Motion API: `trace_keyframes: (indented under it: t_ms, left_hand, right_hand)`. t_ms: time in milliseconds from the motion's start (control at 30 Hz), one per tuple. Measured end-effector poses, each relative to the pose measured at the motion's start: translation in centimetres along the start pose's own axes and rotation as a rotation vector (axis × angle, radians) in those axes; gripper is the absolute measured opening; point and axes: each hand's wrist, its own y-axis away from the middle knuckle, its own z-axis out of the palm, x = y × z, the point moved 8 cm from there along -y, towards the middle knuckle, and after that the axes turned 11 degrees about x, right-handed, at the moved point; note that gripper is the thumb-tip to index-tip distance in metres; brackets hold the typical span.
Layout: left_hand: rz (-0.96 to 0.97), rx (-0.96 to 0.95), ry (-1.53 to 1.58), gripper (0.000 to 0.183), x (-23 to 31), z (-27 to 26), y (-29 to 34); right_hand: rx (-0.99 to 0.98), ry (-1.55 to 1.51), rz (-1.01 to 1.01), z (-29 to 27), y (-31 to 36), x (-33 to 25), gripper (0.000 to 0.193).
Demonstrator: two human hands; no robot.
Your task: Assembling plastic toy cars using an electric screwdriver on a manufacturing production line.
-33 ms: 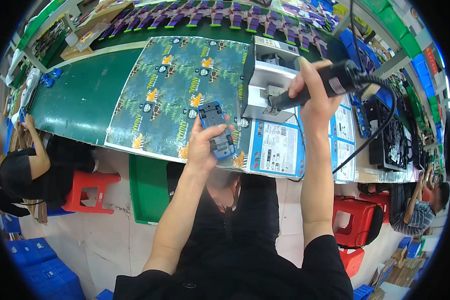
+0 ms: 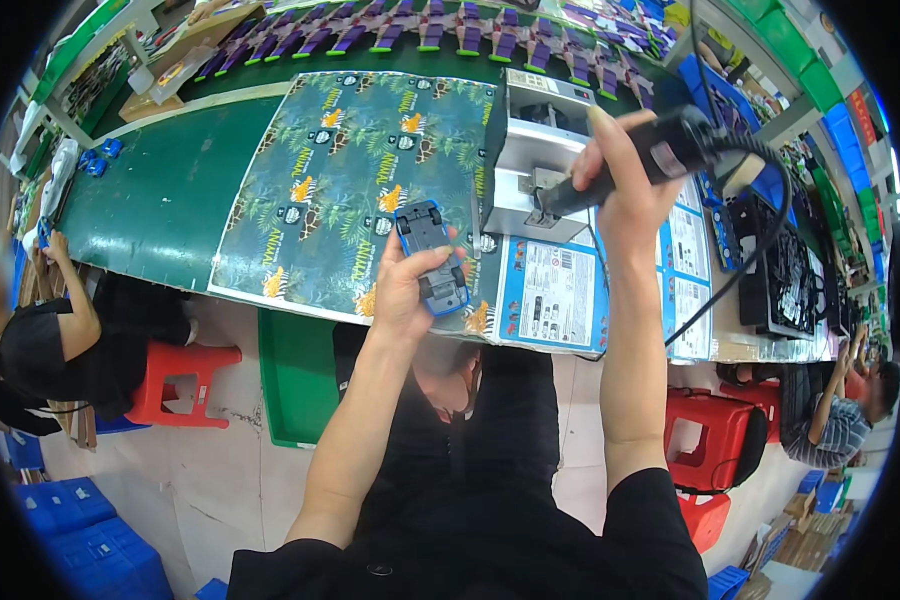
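Note:
A blue toy car (image 2: pixel 425 232) lies in my left hand (image 2: pixel 406 292), its dark grey underside turned up and my thumb pressed across it. My right hand (image 2: pixel 635 205) is wrapped round a thick black electric screwdriver (image 2: pixel 682 150), which is tilted so that its tip points left. That tip meets the front of a silver screw feeder (image 2: pixel 515 160) standing on the table; whether a screw sits on the bit is too small to tell. A coiled black cord (image 2: pixel 770 158) runs from the driver's rear end.
Patterned green sheets (image 2: pixel 355 150) cover the table under my hands. Purple toy parts (image 2: pixel 390 38) line the back. A black tray (image 2: pixel 770 275) of dark parts stands at right. Small blue cars (image 2: pixel 100 157) sit far left. Co-workers sit on both sides, near red stools (image 2: pixel 185 380).
The screwdriver's body and my right hand have shifted very slightly, with the tip still at the feeder. My left hand and the toy car look almost unmoved.

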Motion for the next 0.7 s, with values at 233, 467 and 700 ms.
trace_keyframes:
  t_ms: [233, 467, 700]
  left_hand:
    - [0.060, 0.014, -0.035, 0.052, -0.1, -0.1, -0.1]
    - [0.044, 0.015, -0.049, 0.052, 0.4, 0.6, 0.1]
    - [0.042, 0.000, -0.070, 0.052, 0.3, 0.8, 0.3]
  right_hand:
    - [-0.078, -0.038, 0.330, 0.0, 1.9, 3.0, 0.019]
    - [-0.235, -0.502, 0.231, 1.8, 7.4, -1.6, 0.020]
    - [-0.221, -0.471, 0.267, 2.4, 9.0, -0.1, 0.019]
